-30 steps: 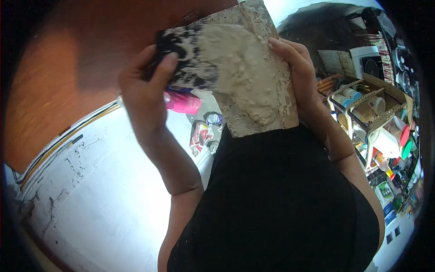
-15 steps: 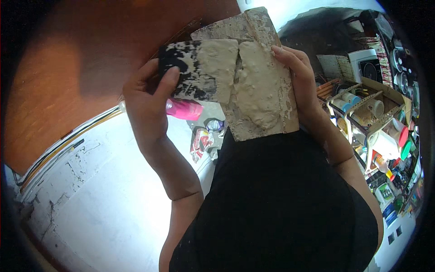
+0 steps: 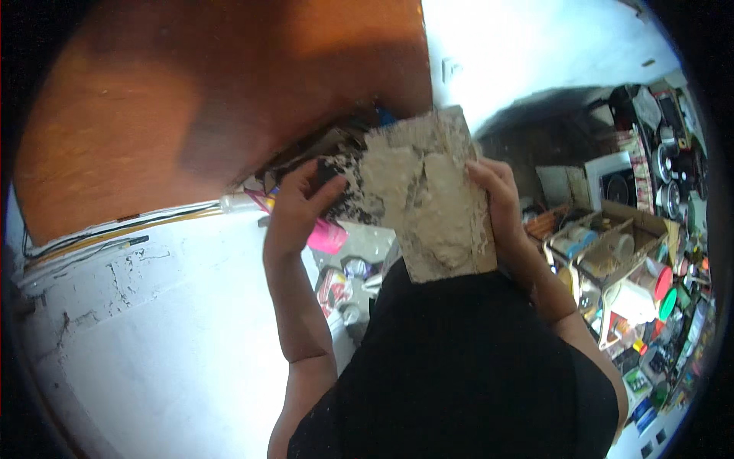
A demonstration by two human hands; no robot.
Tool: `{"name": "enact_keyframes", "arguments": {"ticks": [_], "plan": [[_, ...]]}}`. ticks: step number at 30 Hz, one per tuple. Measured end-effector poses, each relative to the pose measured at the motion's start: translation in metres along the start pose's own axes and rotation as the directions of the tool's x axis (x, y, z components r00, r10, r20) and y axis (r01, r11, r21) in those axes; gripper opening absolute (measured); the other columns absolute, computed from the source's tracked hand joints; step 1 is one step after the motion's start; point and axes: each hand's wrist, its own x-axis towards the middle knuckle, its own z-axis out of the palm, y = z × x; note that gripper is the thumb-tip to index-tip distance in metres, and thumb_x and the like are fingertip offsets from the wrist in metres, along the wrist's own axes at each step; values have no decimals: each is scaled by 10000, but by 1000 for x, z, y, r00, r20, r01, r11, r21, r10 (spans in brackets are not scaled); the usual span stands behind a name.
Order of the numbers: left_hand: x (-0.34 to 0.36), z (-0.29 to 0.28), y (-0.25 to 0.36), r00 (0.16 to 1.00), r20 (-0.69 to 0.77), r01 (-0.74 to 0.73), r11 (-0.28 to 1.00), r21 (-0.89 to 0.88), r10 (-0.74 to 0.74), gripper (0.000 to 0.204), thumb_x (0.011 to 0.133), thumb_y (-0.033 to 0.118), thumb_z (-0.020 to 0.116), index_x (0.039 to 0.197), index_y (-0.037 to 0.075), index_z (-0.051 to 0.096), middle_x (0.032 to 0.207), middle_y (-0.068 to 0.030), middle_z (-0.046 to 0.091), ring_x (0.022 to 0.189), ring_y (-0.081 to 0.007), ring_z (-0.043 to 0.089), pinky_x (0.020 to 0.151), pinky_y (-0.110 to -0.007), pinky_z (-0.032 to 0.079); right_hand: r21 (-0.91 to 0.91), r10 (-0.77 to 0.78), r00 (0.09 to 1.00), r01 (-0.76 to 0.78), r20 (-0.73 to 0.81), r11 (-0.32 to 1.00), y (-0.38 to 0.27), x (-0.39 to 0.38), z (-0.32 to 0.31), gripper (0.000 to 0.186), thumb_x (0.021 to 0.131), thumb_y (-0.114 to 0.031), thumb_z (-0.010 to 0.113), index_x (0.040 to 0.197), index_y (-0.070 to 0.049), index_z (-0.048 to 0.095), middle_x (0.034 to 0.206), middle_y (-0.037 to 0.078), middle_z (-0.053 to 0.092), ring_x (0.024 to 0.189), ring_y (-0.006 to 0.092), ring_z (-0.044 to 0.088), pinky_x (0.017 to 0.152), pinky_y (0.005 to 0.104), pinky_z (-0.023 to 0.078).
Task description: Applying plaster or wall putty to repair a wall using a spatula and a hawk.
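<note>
The board [image 3: 440,206] loaded with grey putty [image 3: 428,195] sits lower and nearer the chest than a second ago. The right hand [image 3: 497,200] clamps its right edge; the left hand [image 3: 294,214] grips what seems a dark, spattered trowel [image 3: 344,191], now scraping the putty's left side.

board [image 3: 440,206] between hands, trowel [image 3: 344,191] left, boxes [image 3: 612,252] right
</note>
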Motion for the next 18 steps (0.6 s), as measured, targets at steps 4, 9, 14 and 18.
{"name": "enact_keyframes", "arguments": {"ticks": [4,9,14,18], "plan": [[1,-9,-3,1000,8,0,995,104,-1,192,904,145,665,1019,-9,670,911,-32,688,849,-85,610,766,-251,487,75,86,993,-81,-77,994,-2,5,10,357,910,-322,590,912,31,645,791,94,662,674,146,645,611,251,509],[-18,-11,-11,987,-153,-89,937,-338,38,180,908,67,628,1080,15,628,993,-43,673,897,-121,632,807,-267,515,49,62,998,-61,-14,997,0,8,-3,328,895,-305,597,932,18,637,823,101,659,687,157,642,622,263,511],[-23,-4,19,846,-508,-366,870,-330,163,216,917,78,611,1127,26,604,1044,-64,666,895,-140,630,759,-272,509,31,65,973,-60,-223,998,12,17,0,237,866,-244,599,826,-12,627,789,69,625,698,170,588,663,324,500],[-12,-29,100,591,-687,-659,744,-108,423,94,934,76,629,998,11,652,835,5,632,706,-78,560,648,-232,451,90,56,997,-50,-61,995,15,25,2,247,859,-220,589,794,14,635,752,73,638,661,157,602,600,296,486]]}}
